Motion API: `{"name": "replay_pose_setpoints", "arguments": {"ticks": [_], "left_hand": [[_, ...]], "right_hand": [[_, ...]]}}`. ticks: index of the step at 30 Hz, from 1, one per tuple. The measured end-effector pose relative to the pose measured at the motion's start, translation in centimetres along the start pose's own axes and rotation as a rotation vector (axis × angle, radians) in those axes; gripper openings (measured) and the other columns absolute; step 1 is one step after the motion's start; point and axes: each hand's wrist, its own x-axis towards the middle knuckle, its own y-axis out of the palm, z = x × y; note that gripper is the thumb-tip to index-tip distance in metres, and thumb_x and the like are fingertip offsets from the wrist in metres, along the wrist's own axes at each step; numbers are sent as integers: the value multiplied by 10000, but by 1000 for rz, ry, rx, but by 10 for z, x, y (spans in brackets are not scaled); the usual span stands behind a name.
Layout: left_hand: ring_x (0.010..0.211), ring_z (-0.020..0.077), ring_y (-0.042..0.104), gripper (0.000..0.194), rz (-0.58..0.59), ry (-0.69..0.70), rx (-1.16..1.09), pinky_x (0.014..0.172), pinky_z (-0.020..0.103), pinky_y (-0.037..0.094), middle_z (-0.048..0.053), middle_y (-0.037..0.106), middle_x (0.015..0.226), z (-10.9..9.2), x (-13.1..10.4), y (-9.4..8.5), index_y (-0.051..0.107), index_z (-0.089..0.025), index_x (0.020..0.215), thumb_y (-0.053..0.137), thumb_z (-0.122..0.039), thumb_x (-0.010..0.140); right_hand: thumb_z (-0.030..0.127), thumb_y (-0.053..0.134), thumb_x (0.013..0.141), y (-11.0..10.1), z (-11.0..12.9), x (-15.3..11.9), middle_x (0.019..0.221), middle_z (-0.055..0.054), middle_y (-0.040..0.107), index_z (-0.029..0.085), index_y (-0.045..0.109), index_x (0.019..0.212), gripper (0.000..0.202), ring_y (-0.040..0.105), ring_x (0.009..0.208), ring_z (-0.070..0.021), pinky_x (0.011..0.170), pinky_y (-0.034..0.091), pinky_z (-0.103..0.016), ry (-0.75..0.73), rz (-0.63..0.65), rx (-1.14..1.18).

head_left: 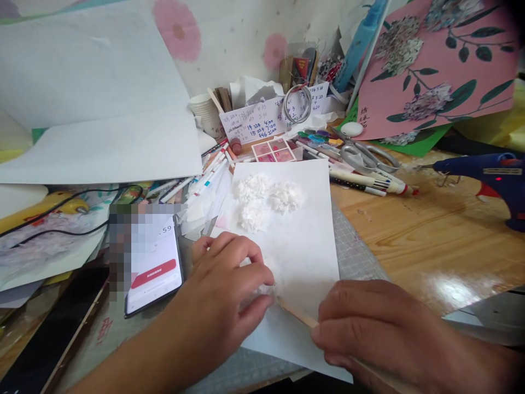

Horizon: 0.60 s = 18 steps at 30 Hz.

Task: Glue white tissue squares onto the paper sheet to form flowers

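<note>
My right hand (369,323) is closed around a thin wooden stick (301,316). The stick's tip points left, close to the fingertips of my left hand (232,279). That hand is closed in a loose pinch, thumb and forefinger nearly together. Something small and pale seems to be between them, but I cannot make it out. Both hands are over a white sheet of paper (309,246) lying on a grey cutting mat (355,246). On the sheet's far part sit three fluffy clusters of white bits (286,197), grouped close together.
A lit phone (158,273) lies left of my left hand. Scissors (369,156), pens and markers (356,181) crowd the sheet's far edge. A blue glue gun (492,175) rests at the right, and a pink flower picture (438,71) stands behind. Paper cups (206,115) stand at the back.
</note>
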Motion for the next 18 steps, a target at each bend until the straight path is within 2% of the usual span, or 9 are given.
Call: {"name": "replay_pose_setpoints", "arguments": {"ticks": [3,8,12,15,18], "left_hand": [[880,211,469,37,-10,8,-44,793,400,280,5,560,909,-1,-1,2,631,-253,781,628,-217,774],[887,211,472,100,-11,5,-74,803,407,258,-7,558,912,-1,-2,5,638,-264,813,668,-205,739],[881,201,456,112,19,48,-85,789,401,240,-12,551,912,-1,-3,3,648,-273,771,623,-163,770],[852,188,441,154,44,84,-111,767,387,236,-16,543,883,-1,-3,0,649,-266,712,591,-146,788],[791,173,424,150,62,99,-99,725,366,235,-14,531,824,-2,-4,-4,653,-258,700,590,-147,778]], "right_hand": [[199,533,901,6,-2,-2,776,-19,658,249,649,965,142,579,657,-143,559,403,-250,-38,-21,-85],[200,456,939,7,0,-1,779,-34,631,212,642,980,191,552,674,-161,571,389,-274,-38,90,-155],[207,487,929,3,-2,1,828,-42,623,188,648,974,168,549,728,-158,594,394,-269,-33,126,-69],[174,552,892,-1,-3,-1,863,-40,635,187,653,983,136,579,765,-133,628,441,-224,-6,65,98],[128,590,834,-5,-4,-6,902,-41,654,213,645,989,185,615,729,-124,602,482,-200,58,-135,239]]}}
